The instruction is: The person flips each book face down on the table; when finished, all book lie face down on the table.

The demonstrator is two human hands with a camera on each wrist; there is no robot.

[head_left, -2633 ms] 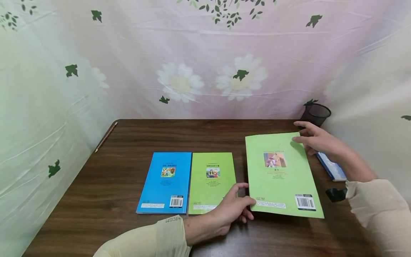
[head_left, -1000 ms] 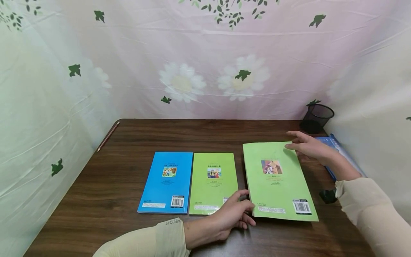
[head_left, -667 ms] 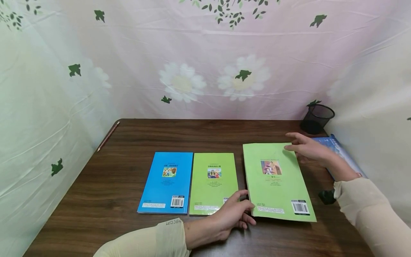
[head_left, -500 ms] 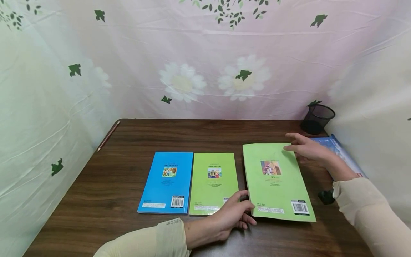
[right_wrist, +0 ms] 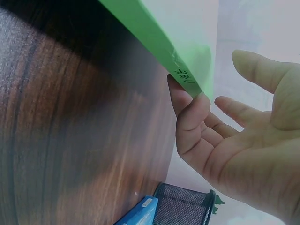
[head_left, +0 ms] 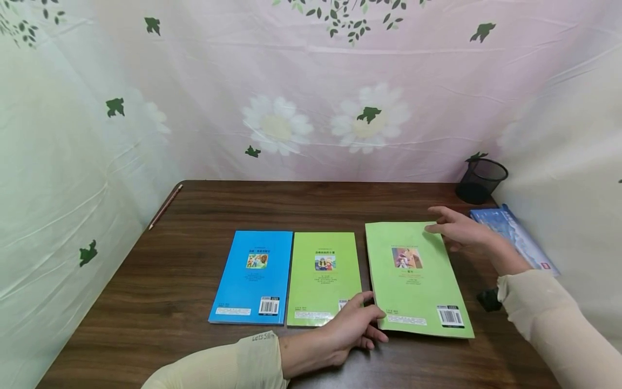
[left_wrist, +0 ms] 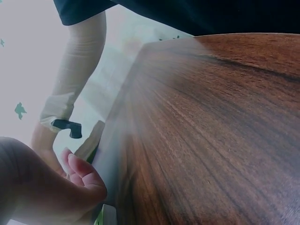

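A dark wooden table (head_left: 194, 259) holds three books lying face down in a row. From the left: a blue book (head_left: 252, 276), a small green book (head_left: 324, 278), then a large green book (head_left: 415, 278) with a small picture and a barcode on its cover. The large book's long axis runs away from the person, tilted slightly left at its far end.

The left hand (head_left: 352, 324) rests at the large book's near left corner, fingers loosely curled against its edge, the thumb lying over the small green book's near corner. The right hand (head_left: 461, 232) touches the book's far right corner, fingers spread and mostly straight; the right wrist view shows fingertips (right_wrist: 187, 108) tucked under that edge. Both hands bracket the book diagonally.

Further right lie another blue book (head_left: 515, 237) and a black mesh cup (head_left: 481, 181).
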